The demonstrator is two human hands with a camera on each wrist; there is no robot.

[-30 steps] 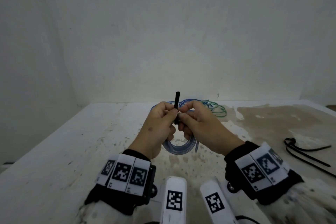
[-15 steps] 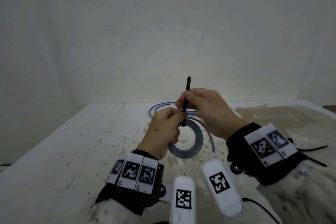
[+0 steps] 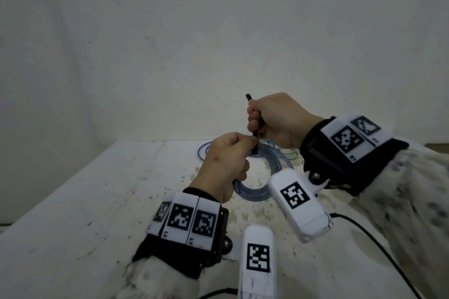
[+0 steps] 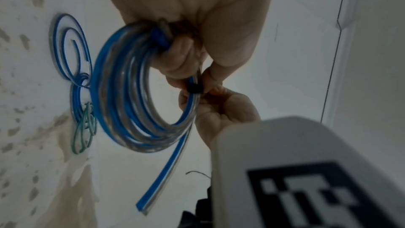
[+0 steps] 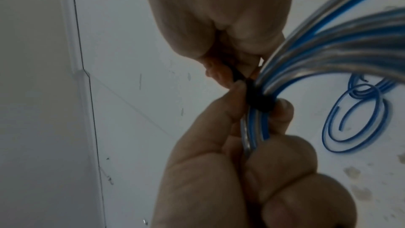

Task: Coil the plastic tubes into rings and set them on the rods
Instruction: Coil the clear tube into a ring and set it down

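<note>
rod [image 3: 252,126] mostly hidden, coil [image 4: 131,96] blurred

In the head view the left hand [image 3: 224,160] covers the near left side of the coil of blue-striped tube [image 3: 261,192], and a white tag block [image 3: 298,204] hides its right side. The black tie [image 3: 254,126] vanishes inside the right hand [image 3: 274,121] partway down. Far behind the hands, a green tube [image 3: 290,153] shows only as a blurred sliver. At the right wrist the coil [image 5: 350,32] runs off the right edge and is smeared. At the left wrist a tag block [image 4: 306,171] blocks the lower right corner.
</note>
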